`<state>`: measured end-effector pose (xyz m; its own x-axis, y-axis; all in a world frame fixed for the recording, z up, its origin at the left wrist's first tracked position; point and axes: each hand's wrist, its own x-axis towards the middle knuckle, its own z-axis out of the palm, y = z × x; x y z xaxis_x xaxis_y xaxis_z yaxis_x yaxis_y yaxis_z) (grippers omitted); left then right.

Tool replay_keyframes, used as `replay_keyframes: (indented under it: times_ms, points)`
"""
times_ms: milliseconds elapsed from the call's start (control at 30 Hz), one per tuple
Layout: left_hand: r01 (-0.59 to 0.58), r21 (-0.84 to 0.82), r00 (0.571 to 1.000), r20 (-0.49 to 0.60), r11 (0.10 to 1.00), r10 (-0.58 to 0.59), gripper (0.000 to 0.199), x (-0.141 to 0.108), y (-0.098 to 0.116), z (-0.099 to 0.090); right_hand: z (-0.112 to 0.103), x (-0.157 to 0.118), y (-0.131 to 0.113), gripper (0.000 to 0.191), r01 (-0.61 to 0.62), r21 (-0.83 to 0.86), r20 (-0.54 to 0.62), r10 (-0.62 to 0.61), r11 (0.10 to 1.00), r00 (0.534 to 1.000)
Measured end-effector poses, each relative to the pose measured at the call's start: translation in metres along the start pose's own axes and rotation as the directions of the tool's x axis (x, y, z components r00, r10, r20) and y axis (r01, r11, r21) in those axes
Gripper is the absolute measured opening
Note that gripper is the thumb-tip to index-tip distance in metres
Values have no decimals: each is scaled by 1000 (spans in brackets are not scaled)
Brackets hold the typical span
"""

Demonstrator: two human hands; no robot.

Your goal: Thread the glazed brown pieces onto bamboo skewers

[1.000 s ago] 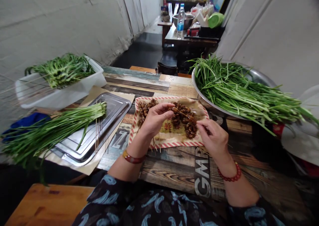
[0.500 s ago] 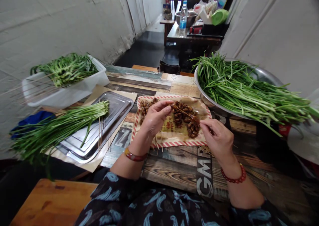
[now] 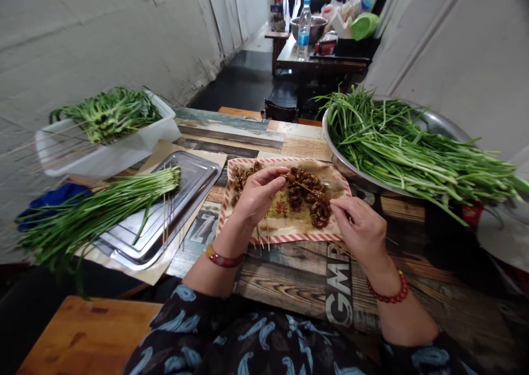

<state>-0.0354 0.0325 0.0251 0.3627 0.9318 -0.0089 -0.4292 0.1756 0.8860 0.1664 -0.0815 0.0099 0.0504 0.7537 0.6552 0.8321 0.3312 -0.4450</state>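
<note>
A thin skewer (image 3: 305, 186) spans the gap between my two hands. My left hand (image 3: 261, 192) pinches a brown glazed piece at its left end, and my right hand (image 3: 360, 224) pinches near its right end with closed fingers. Beneath them lies a paper-lined tray (image 3: 289, 235) with a red-and-white striped edge. Brown glazed food pieces (image 3: 320, 212) are heaped on its right part, and more glazed pieces (image 3: 241, 178) lie at its left. Several bare stick ends poke over the tray's front edge beside my left wrist.
Long green stalks (image 3: 107, 201) lie across a metal lid (image 3: 182, 168) at the left. Behind is a white bin (image 3: 111, 157) of skewered greens. A steel bowl (image 3: 351, 171) piled with green stalks (image 3: 397, 143) stands at the right. A bottle (image 3: 303, 32) stands on a farther table.
Both hands stay almost in place, with the skewer still between them. The glazed piece near my right fingers has shifted slightly left along with the fingertips.
</note>
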Motion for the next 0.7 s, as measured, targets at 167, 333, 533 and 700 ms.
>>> replay_keyframes:
  times_ms: [167,333,533,700]
  points:
    - [-27,45,1000,8,999,26,22,0,1,0,-1,0,1,11,-8,-6,2,8,1000,1000]
    - [-39,83,999,23,996,38,21,-2,3,1,-2,1,1,11,-10,-10,-8,9,1000,1000]
    - [-22,156,999,43,987,15,20,-2,1,1,-6,1,5,11,-13,-47,32,14,999,999]
    - [-33,251,998,62,968,18,20,-2,-1,-1,-12,1,9,12,10,-58,70,-6,998,997]
